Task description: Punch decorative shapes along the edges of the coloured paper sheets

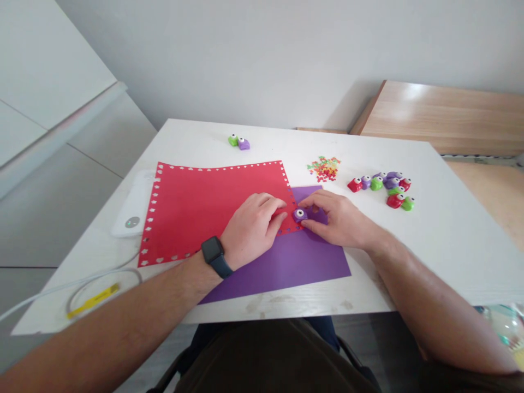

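My right hand (pixel 333 218) has its thumb and fingertips round a small purple paper punch (pixel 300 215) with a white star-marked button. That punch sits at the right edge of a red sheet (pixel 213 202), whose border carries a row of small cut-out shapes. My left hand (pixel 257 221) rests on the red sheet just left of the punch, thumb and forefinger apart with nothing between them. Beneath the red sheet's lower right part lies a purple sheet (pixel 282 267).
Several red, green and purple punches (pixel 395 201) stand at the right. A green punch (pixel 233 140) and a purple punch (pixel 244 144) are at the back. Colourful paper cut-outs (pixel 325 168) form a pile. On the left are a white device (pixel 130 218) and a cable with a yellow tag (pixel 94 300).
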A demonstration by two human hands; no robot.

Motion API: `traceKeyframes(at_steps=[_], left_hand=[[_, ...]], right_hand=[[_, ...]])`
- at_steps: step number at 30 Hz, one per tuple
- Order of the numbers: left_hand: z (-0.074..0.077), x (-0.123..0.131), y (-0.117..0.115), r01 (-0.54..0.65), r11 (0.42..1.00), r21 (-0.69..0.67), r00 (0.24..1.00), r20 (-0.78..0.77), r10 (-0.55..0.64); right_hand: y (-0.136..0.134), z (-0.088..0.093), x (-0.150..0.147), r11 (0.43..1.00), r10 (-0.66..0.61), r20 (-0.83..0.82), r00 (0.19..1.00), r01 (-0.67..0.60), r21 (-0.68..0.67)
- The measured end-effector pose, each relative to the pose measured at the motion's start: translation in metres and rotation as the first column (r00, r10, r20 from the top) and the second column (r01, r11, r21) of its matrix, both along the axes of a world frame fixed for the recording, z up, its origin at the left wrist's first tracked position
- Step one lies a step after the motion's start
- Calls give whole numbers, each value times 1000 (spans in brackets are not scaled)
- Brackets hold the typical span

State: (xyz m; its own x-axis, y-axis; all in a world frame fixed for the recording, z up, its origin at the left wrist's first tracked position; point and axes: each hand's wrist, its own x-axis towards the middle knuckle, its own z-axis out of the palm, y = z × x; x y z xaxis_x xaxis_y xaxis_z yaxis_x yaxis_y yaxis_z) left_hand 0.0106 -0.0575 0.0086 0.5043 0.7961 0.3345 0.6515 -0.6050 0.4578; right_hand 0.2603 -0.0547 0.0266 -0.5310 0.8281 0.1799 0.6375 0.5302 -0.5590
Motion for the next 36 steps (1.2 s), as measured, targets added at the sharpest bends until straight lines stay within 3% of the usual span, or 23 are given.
traceKeyframes(at_steps=[5, 10, 16, 22, 25, 31, 36], left_hand=[[3, 4, 2, -32, 999, -21, 998, 49, 33], [16, 13, 7, -59, 998, -30, 997, 37, 60], [30, 46, 30, -102, 994, 29, 972, -211, 106], [28, 69, 54, -137, 989, 47, 943, -300, 145], [27, 72, 54, -118, 991, 57, 939, -317, 130], [26, 77, 48, -68, 998, 13, 914, -401, 67], [23, 75, 55, -73, 997, 4, 928, -366, 69]], right_hand=[[1, -3, -1, 1000, 2, 15, 1000, -2, 5], [2, -5, 0, 1000, -2, 2, 1000, 2, 0], [2, -1, 0, 1000, -16, 30, 999, 16, 3], [1, 4, -1, 999, -37, 8, 999, 37, 21], [1, 4, -1, 999, -42, -23, 999, 43, 28], [3, 0, 1, 975, -212, -76, 974, 216, 49], [3, -1, -1, 982, -187, -56, 981, 189, 29]])
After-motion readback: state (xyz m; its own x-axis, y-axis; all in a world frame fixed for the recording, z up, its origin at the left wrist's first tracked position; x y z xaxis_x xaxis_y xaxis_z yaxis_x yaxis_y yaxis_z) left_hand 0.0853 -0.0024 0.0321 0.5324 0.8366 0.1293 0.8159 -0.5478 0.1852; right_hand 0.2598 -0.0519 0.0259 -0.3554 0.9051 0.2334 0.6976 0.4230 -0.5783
